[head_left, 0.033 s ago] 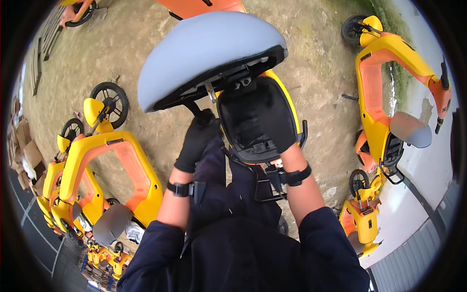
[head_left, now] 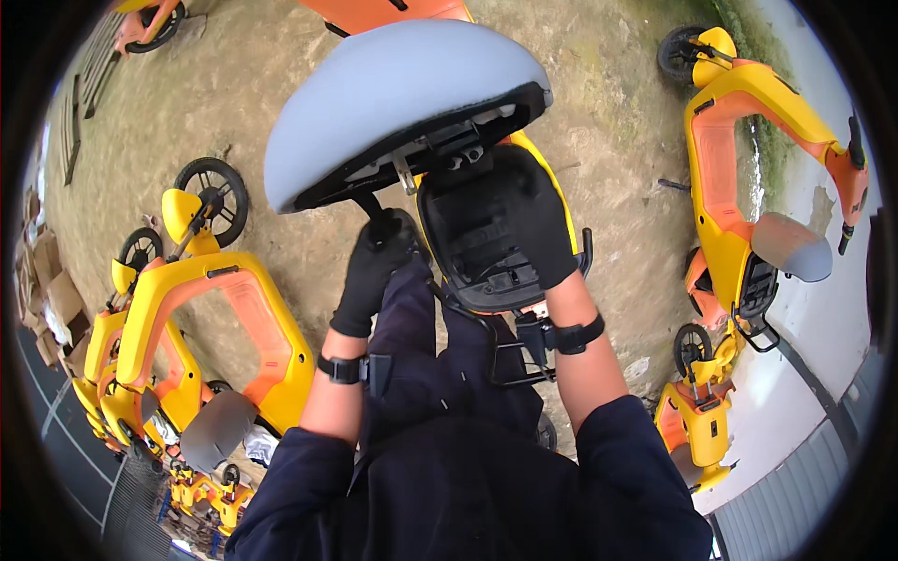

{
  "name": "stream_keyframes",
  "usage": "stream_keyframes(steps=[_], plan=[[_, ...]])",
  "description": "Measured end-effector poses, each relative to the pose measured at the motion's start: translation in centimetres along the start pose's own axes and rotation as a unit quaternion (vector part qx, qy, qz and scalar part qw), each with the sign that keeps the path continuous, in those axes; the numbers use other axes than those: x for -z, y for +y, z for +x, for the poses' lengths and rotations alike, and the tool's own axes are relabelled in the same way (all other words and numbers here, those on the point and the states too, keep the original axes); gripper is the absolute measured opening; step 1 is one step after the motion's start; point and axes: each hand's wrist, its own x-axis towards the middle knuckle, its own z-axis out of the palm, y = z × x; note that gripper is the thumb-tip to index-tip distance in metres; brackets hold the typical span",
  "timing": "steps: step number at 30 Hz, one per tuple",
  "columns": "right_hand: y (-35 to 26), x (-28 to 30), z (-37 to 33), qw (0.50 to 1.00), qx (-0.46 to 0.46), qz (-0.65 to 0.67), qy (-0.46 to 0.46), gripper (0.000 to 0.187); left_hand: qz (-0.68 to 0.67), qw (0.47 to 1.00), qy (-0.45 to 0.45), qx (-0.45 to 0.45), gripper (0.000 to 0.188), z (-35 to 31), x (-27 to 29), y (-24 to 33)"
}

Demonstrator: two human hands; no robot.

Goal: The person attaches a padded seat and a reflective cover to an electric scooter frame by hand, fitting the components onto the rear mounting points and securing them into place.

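A scooter seat (head_left: 412, 98), grey and rounded, is tilted up on its hinge, showing its black underside. Below it lies the open black storage compartment (head_left: 468, 238) of a yellow scooter. My left hand (head_left: 369, 271), in a black glove, is closed around a black rod-like piece (head_left: 367, 200) that reaches up to the seat's underside; its kind is unclear. A metal latch loop (head_left: 404, 174) hangs from the seat close by. My right hand (head_left: 550, 238), also gloved, reaches into the compartment's right side. Its fingers blend into the dark interior, so their grip is hidden.
Yellow and orange scooters (head_left: 215, 327) stand in a row to my left. More scooters (head_left: 720, 187) stand on the right, beside a pale wall (head_left: 795, 393). A black rear rack (head_left: 519, 360) juts toward my legs. Cardboard boxes (head_left: 61, 290) are piled at far left.
My left hand has shifted slightly left and down along the black piece. The right hand has moved a little within the compartment. The seat stays raised.
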Motion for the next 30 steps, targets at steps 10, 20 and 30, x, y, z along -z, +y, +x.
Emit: stream_keyframes(steps=[10,20,30], plan=[[-5.4,0.7,4.3,0.899,0.057,-0.400,0.171,0.026,0.108,0.951,0.061,-0.284,0.032,4.5,-11.7,7.0],[-5.0,2.9,5.3,0.863,0.121,-0.486,0.070,0.013,-0.202,0.953,-0.086,-0.208,0.018,8.1,-13.5,8.3],[-6.0,2.6,5.9,0.889,0.074,-0.444,0.082,0.015,-0.274,0.952,-0.049,-0.126,0.015,4.9,-13.8,6.1]])
